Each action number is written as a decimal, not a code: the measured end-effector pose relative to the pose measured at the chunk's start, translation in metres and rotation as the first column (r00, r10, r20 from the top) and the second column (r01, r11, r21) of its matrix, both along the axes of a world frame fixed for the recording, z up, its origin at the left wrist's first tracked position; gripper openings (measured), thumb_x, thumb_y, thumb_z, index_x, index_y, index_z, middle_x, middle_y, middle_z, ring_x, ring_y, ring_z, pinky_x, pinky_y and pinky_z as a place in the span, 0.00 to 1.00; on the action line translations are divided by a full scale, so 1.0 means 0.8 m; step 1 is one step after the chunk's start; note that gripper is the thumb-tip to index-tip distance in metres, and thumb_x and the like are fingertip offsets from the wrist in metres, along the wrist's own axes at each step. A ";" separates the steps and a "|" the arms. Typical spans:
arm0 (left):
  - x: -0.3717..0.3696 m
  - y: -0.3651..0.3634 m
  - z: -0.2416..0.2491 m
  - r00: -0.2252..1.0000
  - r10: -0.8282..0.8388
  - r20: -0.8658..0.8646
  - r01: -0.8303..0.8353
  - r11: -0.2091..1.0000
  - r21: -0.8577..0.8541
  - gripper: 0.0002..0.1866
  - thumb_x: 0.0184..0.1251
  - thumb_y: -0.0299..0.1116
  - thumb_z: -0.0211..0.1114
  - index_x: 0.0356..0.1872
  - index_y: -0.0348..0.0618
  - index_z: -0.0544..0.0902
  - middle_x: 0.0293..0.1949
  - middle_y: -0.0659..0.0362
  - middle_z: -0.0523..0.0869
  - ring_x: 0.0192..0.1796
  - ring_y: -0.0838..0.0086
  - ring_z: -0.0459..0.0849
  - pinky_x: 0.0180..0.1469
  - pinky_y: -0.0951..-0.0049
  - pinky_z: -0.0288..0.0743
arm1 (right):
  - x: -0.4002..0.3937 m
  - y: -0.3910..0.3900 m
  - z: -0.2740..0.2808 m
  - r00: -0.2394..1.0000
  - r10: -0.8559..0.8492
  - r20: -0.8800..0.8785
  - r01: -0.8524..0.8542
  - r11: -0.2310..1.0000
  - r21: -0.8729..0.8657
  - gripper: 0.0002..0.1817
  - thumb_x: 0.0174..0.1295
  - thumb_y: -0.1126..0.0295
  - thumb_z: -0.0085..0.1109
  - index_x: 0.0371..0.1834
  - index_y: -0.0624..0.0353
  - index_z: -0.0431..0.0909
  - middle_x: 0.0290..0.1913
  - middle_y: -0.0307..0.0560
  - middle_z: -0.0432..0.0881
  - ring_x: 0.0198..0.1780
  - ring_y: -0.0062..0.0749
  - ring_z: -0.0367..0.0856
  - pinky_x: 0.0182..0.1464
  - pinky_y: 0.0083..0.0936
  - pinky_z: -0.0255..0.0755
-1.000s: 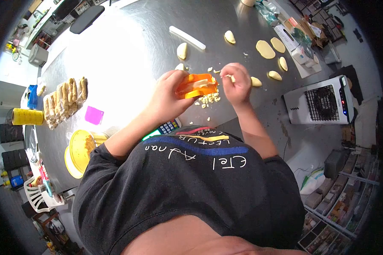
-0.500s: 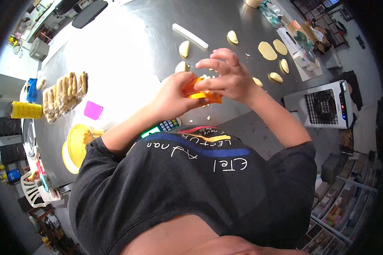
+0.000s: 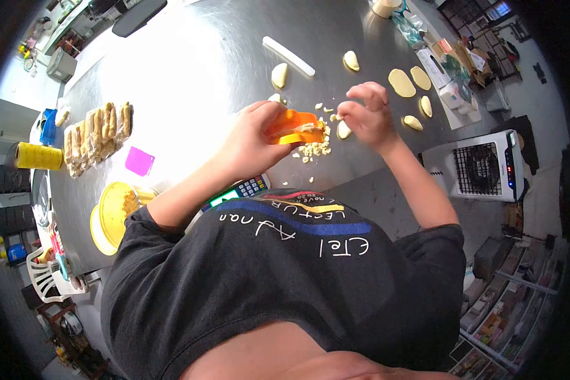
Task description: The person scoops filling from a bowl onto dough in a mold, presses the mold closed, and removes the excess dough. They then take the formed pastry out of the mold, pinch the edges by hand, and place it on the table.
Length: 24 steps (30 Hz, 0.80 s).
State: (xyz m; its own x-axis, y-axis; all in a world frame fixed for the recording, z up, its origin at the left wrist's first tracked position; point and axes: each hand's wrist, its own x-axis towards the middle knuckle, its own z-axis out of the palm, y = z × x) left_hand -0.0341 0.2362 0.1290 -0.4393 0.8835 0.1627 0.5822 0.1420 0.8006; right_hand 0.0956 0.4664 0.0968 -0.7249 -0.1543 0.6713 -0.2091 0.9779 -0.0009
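My left hand (image 3: 253, 136) is closed around an orange dumpling press (image 3: 294, 119), tilted above the metal table. A strip of pale dough (image 3: 304, 128) shows between the press's two halves. My right hand (image 3: 368, 114) is up to the right of the press, apart from it, with fingers loosely bent and spread; I make out nothing in them. Small dough scraps (image 3: 315, 150) lie scattered below and beside the press. A folded half-moon dumpling (image 3: 344, 129) rests just under my right hand, and another dumpling (image 3: 279, 75) lies beyond the press.
A white rolling pin (image 3: 289, 56) lies further back. Flat dough rounds (image 3: 401, 83) and more dumplings (image 3: 413, 123) sit on the right. Bagged breadstick-like pieces (image 3: 98, 136), a purple scraper (image 3: 139, 161) and a yellow tub (image 3: 107, 218) are on the left. A keypad device (image 3: 240, 190) is near my body.
My right hand has moved off the press, to the right and slightly down. The press is now more exposed in my left hand, and the scraps beneath show more.
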 end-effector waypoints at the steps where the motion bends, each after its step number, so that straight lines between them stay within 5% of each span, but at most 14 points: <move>1: -0.001 -0.001 0.001 0.999 0.011 -0.031 -0.011 1.000 0.016 0.20 0.48 0.30 0.74 0.40 0.34 0.75 0.36 0.52 0.77 0.39 0.65 0.80 0.42 0.70 0.74 | 0.002 0.005 -0.002 1.000 -0.001 0.000 0.001 1.000 0.000 0.08 0.43 0.70 0.67 0.26 0.47 0.77 0.42 0.34 0.70 0.47 0.34 0.68 0.50 0.31 0.66; 3: -0.003 -0.001 -0.003 0.997 0.014 -0.081 -0.011 0.999 0.036 0.20 0.48 0.31 0.74 0.40 0.34 0.75 0.36 0.51 0.77 0.39 0.64 0.80 0.42 0.70 0.75 | 0.003 0.017 -0.013 0.987 -0.150 0.061 0.156 0.982 -0.106 0.09 0.42 0.71 0.67 0.24 0.50 0.75 0.39 0.37 0.72 0.44 0.36 0.71 0.49 0.33 0.67; 8: -0.002 0.003 -0.006 0.983 0.009 -0.181 -0.002 0.999 0.039 0.21 0.48 0.32 0.74 0.40 0.35 0.75 0.36 0.51 0.77 0.39 0.62 0.80 0.41 0.69 0.75 | -0.002 0.015 -0.027 0.960 -0.215 0.182 0.252 0.942 -0.219 0.11 0.41 0.77 0.64 0.25 0.52 0.72 0.37 0.39 0.74 0.43 0.39 0.73 0.47 0.35 0.67; 14: 0.000 0.006 -0.018 0.980 0.024 -0.198 -0.007 0.996 0.084 0.21 0.47 0.32 0.74 0.40 0.35 0.75 0.36 0.51 0.77 0.38 0.61 0.80 0.40 0.67 0.75 | -0.010 -0.053 0.000 0.999 -0.041 0.004 0.040 0.954 -0.298 0.12 0.42 0.76 0.65 0.32 0.48 0.79 0.34 0.34 0.76 0.44 0.35 0.74 0.51 0.33 0.67; 16: 0.000 0.005 -0.019 0.990 0.005 -0.143 0.003 0.998 0.057 0.22 0.42 0.30 0.70 0.42 0.37 0.76 0.39 0.50 0.79 0.44 0.55 0.78 0.47 0.61 0.72 | -0.015 -0.058 0.003 0.993 0.114 -0.015 -0.114 0.958 -0.265 0.11 0.42 0.74 0.67 0.31 0.47 0.82 0.36 0.32 0.77 0.45 0.33 0.74 0.54 0.31 0.66; 24: 0.006 0.001 -0.025 0.995 -0.040 -0.089 0.045 0.998 0.052 0.22 0.41 0.28 0.70 0.41 0.36 0.75 0.39 0.49 0.79 0.45 0.54 0.78 0.48 0.60 0.72 | -0.018 -0.047 -0.005 0.975 0.224 0.015 -0.213 0.943 -0.257 0.10 0.39 0.76 0.65 0.26 0.49 0.79 0.37 0.35 0.77 0.44 0.35 0.73 0.51 0.31 0.67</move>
